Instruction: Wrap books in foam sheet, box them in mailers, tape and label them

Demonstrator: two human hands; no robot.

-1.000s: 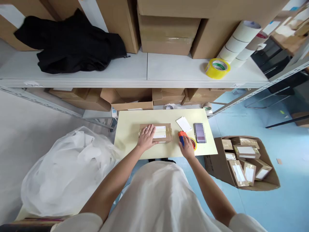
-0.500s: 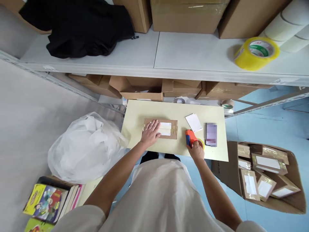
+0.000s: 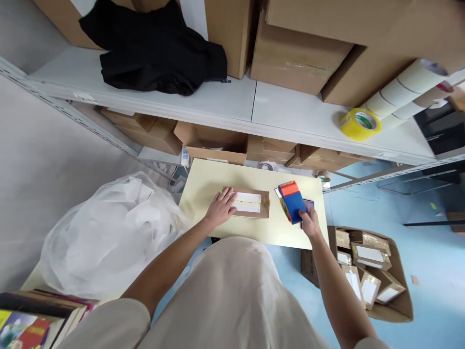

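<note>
Grey shelving (image 3: pixel 286 109) crossed the upper frame, with a white plastic bag (image 3: pixel 109 237) at left and the pale surface (image 3: pixel 196 194) at centre. Near the middle, the left hand (image 3: pixel 221 207) lay flat, fingers extended, on the left end of a labelled box (image 3: pixel 250 203). Right of centre, the right hand (image 3: pixel 309 221) clutched a tape dispenser (image 3: pixel 292 202), which a loosened grip might drop onto the partly hidden phone (image 3: pixel 310 202).

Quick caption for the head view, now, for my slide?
Left hand rests on a labelled cardboard box while the right hand holds a blue-and-orange tape dispenser over a pale table.
</note>
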